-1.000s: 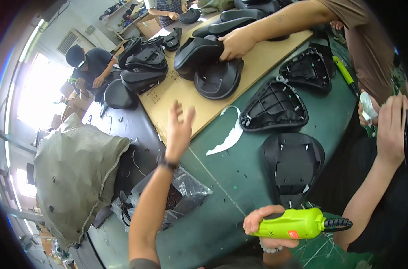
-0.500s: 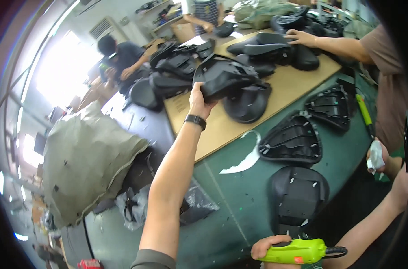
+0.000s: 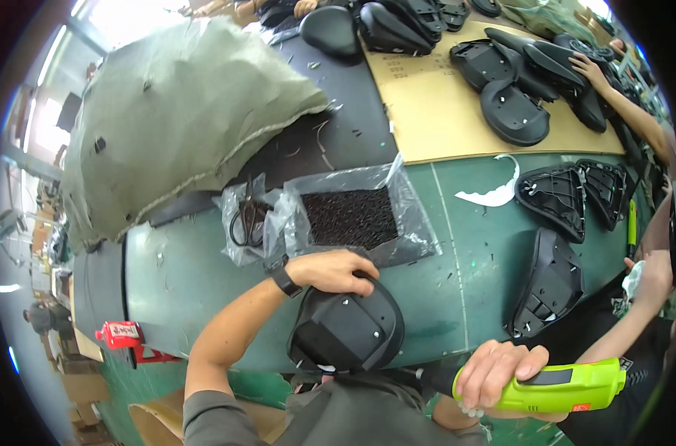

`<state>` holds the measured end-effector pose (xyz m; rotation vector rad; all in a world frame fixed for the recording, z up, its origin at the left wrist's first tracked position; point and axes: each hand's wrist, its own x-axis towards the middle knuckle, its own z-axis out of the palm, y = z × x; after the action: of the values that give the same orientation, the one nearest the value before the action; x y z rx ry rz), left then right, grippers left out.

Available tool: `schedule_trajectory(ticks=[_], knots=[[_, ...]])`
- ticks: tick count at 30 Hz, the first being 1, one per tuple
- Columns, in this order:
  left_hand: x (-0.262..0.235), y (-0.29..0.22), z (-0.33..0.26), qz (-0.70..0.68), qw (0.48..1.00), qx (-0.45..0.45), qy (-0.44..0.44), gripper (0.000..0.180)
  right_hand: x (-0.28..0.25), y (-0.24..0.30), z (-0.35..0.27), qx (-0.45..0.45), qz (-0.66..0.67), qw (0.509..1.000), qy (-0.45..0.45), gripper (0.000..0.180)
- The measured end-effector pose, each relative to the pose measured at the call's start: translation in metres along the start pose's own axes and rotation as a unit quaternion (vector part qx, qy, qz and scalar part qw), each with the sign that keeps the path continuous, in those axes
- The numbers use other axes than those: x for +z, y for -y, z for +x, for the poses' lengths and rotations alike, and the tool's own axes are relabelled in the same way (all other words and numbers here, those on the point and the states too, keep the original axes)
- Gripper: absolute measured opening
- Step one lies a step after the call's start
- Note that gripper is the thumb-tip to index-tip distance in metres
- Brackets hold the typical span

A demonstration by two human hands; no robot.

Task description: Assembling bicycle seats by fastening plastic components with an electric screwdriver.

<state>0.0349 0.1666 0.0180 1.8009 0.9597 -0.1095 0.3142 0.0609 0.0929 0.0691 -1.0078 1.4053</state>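
My left hand has its fingers curled over the far rim of a black saddle. This saddle shows its underside and lies at the table's near edge, in front of my body. In my right hand is a lime-green corded power tool, its dark nozzle pointing left toward the saddle, apart from it. Beyond my left hand lies a clear plastic bag of small black pieces, with black-handled scissors on plastic beside it.
A green table carries more saddles at right and a white curved scrap. Saddles lie on cardboard behind, where a co-worker's hand rests. A big grey-green sack and a red bottle are at left.
My left hand has brought a saddle from the cardboard back to the table's near edge. My view has swung down and left. The power tool stays in my right hand.
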Motion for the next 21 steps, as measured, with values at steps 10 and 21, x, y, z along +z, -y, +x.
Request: schedule_trajectory(ticks=[10, 21], knots=[[-0.013, 0.091, -0.025, 0.378, 0.805, -0.032, -0.456, 0.032, 0.027, -0.093, 0.030, -0.006, -0.095, 0.995, -0.039, 0.105], [-0.015, 0.102, -0.017, 0.314, 0.801, 0.041, -0.509, 0.015, 0.009, -0.150, 0.025, 0.055, -0.102, 0.990, -0.084, 0.118]])
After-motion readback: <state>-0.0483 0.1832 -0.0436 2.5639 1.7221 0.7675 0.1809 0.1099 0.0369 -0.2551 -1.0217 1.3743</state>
